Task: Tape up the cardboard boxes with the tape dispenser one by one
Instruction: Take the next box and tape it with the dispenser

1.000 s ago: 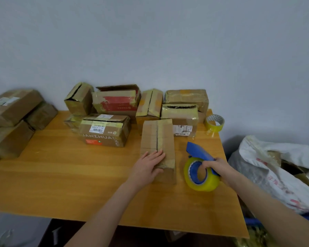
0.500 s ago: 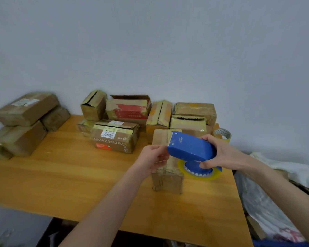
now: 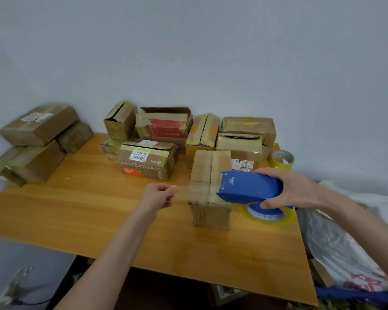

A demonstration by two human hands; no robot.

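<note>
A long brown cardboard box point(image 3: 208, 173) lies on the wooden table point(image 3: 99, 211), its top seam running away from me. My right hand point(image 3: 293, 189) grips a blue tape dispenser point(image 3: 249, 186) with a yellowish clear roll, held just above the box's near right side. My left hand point(image 3: 159, 194) pinches the end of a clear tape strip point(image 3: 184, 194) to the left of the box. The strip stretches from the dispenser across the box's near end.
Several taped boxes point(image 3: 148, 162) stand along the wall behind, more are stacked at the left point(image 3: 36, 130). A spare tape roll point(image 3: 281, 158) sits at the back right corner. White plastic bags point(image 3: 345, 242) lie beside the table's right edge.
My right hand lifted the dispenser off the table and brought it over the box. My left hand left the box top, took the tape end and pulled it out to the left.
</note>
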